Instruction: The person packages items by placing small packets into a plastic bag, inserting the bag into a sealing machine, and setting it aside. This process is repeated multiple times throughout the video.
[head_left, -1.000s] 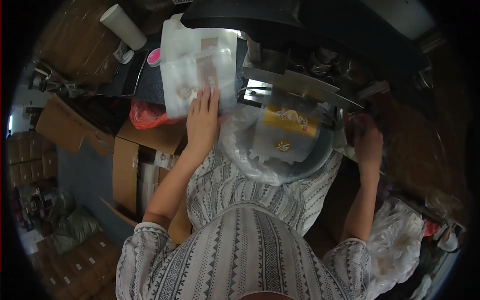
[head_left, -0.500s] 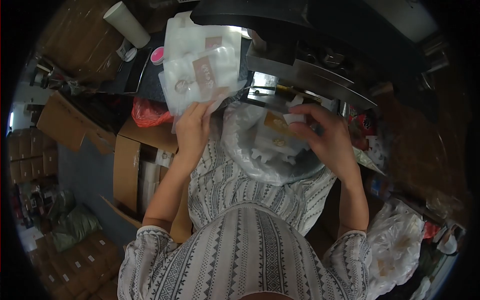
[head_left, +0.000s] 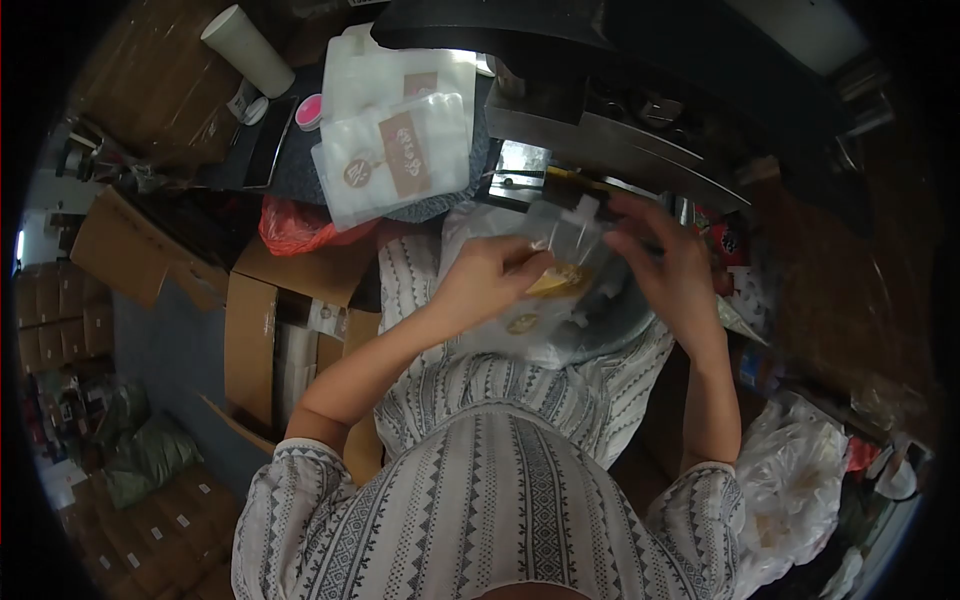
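Note:
My left hand pinches a clear plastic bag with a gold printed panel and a round gold mark, over the plastic-lined basin at my lap. A notched tab stands up at the bag's far edge. Just right of the bag, my right hand has its thumb and fingers apart, and I see nothing between them. A stack of flat translucent bags with brown printed panels lies on the table, beyond my left hand.
A dark machine with a metal front stands ahead of me. Near the bag stack are a white cup, a pink round container and a phone. An open carton is at left; a filled plastic sack at right.
My left hand has come from the bag stack down and right to over the basin, now with a bag in it. A small white piece no longer shows in my right hand, whose fingers have spread.

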